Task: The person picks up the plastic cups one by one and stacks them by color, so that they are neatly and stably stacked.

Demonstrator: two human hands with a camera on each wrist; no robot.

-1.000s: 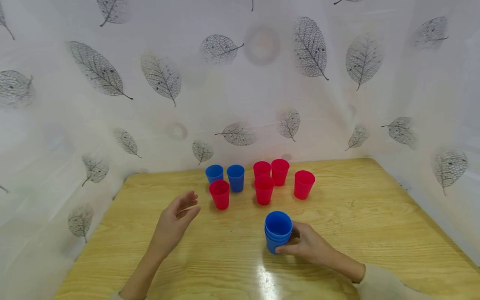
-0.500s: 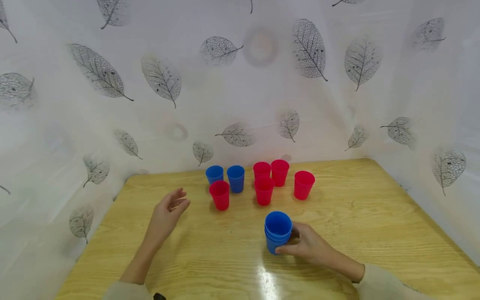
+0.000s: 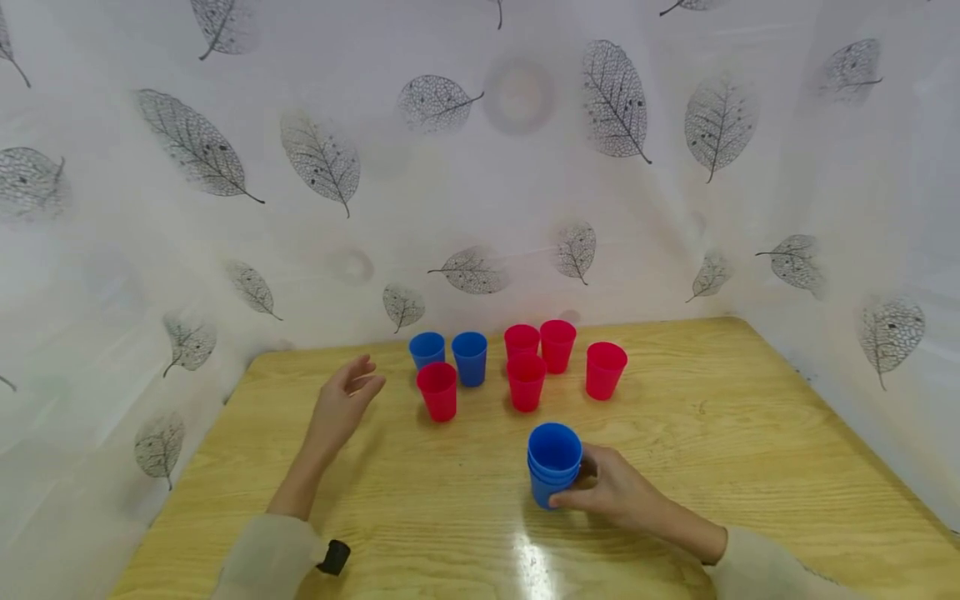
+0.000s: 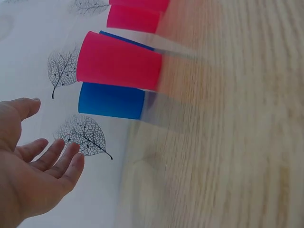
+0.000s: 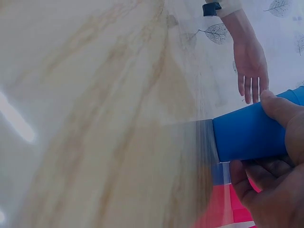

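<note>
My right hand [image 3: 611,492] grips a stack of nested blue cups [image 3: 551,483] standing upright at the table's near middle. In the right wrist view, the thumb and fingers curl round the blue stack [image 5: 251,130]. My left hand [image 3: 341,408] hovers over the left part of the table, holding nothing, its fingers relaxed. Nearest to it stand a red cup [image 3: 438,393] and, behind that, a blue cup [image 3: 427,348], both apart from the hand. The left wrist view shows the left hand [image 4: 38,175] with fingers spread beside the blue cup [image 4: 111,101] and red cup [image 4: 118,61].
Another blue cup [image 3: 470,360] stands at the back. Several red cups [image 3: 527,383] are grouped right of it, with one red cup [image 3: 604,371] farther right. A leaf-patterned white curtain [image 3: 480,183] borders the wooden table [image 3: 712,417]. The left sleeve carries a black band [image 3: 333,557].
My left hand has moved a little left and farther forward, away from the red cup. The right hand and the blue stack have stayed in place.
</note>
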